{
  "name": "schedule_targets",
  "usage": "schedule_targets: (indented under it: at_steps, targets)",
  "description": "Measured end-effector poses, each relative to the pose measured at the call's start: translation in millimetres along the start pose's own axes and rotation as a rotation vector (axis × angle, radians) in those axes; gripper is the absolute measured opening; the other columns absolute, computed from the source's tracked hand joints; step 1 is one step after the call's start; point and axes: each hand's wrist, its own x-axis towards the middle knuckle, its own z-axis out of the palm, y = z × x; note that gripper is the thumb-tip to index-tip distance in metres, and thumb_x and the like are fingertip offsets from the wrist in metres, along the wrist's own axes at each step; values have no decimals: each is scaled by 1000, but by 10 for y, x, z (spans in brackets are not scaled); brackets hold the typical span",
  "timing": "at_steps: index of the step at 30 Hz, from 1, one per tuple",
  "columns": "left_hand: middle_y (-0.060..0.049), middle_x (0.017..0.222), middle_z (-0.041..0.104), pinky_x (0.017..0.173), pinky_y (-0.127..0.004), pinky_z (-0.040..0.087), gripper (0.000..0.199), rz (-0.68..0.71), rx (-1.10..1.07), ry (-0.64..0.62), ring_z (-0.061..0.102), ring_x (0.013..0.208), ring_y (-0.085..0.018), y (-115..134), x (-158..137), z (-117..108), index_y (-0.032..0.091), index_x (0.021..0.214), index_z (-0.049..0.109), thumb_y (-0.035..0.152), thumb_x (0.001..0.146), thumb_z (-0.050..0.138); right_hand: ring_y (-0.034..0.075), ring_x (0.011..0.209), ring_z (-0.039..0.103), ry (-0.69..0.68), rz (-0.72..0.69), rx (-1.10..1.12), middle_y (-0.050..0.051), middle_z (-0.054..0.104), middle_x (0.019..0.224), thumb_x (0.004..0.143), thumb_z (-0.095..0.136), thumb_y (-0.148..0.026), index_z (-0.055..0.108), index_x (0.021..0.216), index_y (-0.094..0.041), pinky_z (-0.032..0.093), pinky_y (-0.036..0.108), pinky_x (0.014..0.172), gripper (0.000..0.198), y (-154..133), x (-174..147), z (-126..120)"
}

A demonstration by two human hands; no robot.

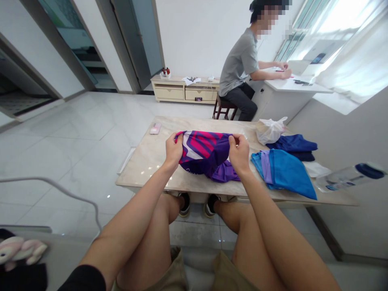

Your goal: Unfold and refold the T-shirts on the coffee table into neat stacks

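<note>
A purple garment [209,149] with pink and white stripes is stretched between my two hands above the table. My left hand [173,150] pinches its upper left corner, thumb on the near side. At the opposite end my right hand [239,150] grips the upper right corner between thumb and fingers. The lower part of the cloth sags and rests on the marble-topped table [151,161]; its exact kind of garment does not show. To the right of my right hand lies a folded blue cloth [287,171] with a lilac strip [266,167].
Behind the blue cloth are a dark blue folded garment [294,142] and a white plastic bag [270,129]. A clear bottle [348,178] stands at the table's right end. A small pink box [155,128] lies far left. A person [239,60] sits at a white desk [297,83].
</note>
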Motion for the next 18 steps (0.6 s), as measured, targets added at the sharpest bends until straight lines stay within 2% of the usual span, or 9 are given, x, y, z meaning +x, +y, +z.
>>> schedule_targets:
  at_steps: [2, 4, 7, 9, 10, 12, 14, 15, 18]
  targets:
    - [-3, 100, 78, 88, -28, 56, 15, -68, -50, -17, 72, 95, -19, -15, -10, 33, 21, 99, 78, 30, 102, 66, 22, 98, 63, 25, -38, -65, 12, 66, 117, 103, 54, -52, 63, 118, -20, 57, 38, 91, 37, -32, -24, -2]
    - [-3, 94, 76, 78, -27, 57, 15, -224, -133, -85, 70, 83, -17, -13, -31, 78, 20, 99, 76, 32, 102, 68, 21, 98, 63, -47, -51, -70, 13, 64, 125, 100, 60, -52, 61, 127, -20, 57, 39, 93, 42, -80, -73, 16]
    - [-2, 84, 72, 64, -26, 54, 18, -467, -306, -242, 65, 67, -14, 33, -84, 159, 19, 100, 71, 34, 107, 64, 22, 101, 66, -408, 6, 50, 12, 68, 126, 98, 64, -61, 62, 133, -20, 58, 38, 93, 54, -184, -193, 81]
    - [-2, 85, 72, 64, -26, 55, 20, -513, -415, -314, 66, 66, -13, 81, -122, 214, 19, 102, 69, 38, 108, 65, 23, 105, 69, -598, 30, 98, 12, 71, 128, 92, 72, -66, 61, 139, -21, 58, 38, 93, 65, -255, -269, 136]
    - [-2, 86, 73, 66, -26, 57, 23, -502, -454, -335, 68, 68, -13, 104, -138, 238, 19, 102, 68, 41, 107, 68, 25, 105, 69, -628, 20, 92, 11, 73, 127, 88, 78, -65, 61, 141, -21, 58, 38, 93, 71, -283, -293, 164]
    - [-3, 89, 74, 72, -27, 59, 31, -454, -501, -366, 71, 74, -15, 135, -160, 278, 19, 103, 69, 49, 102, 74, 26, 99, 70, -595, -19, 50, 10, 77, 115, 85, 80, -60, 65, 136, -20, 57, 39, 91, 66, -309, -301, 215]
    - [-4, 91, 75, 79, -27, 59, 37, -398, -522, -386, 73, 82, -16, 138, -171, 307, 18, 102, 69, 54, 98, 78, 24, 86, 69, -546, -15, 38, 8, 77, 95, 92, 70, -58, 73, 116, -20, 56, 37, 84, 46, -288, -260, 255]
    - [-4, 93, 76, 84, -28, 59, 38, -371, -528, -398, 74, 86, -17, 130, -175, 318, 18, 103, 70, 55, 97, 79, 23, 80, 68, -521, 13, 56, 7, 76, 87, 95, 63, -59, 74, 106, -20, 55, 36, 78, 42, -261, -227, 270]
    - [-6, 105, 78, 98, -33, 58, 41, -290, -509, -462, 74, 102, -21, 73, -201, 347, 18, 110, 71, 52, 91, 86, 21, 70, 65, -422, 135, 154, 6, 73, 77, 92, 60, -68, 73, 90, -21, 52, 32, 65, 49, -147, -122, 297]
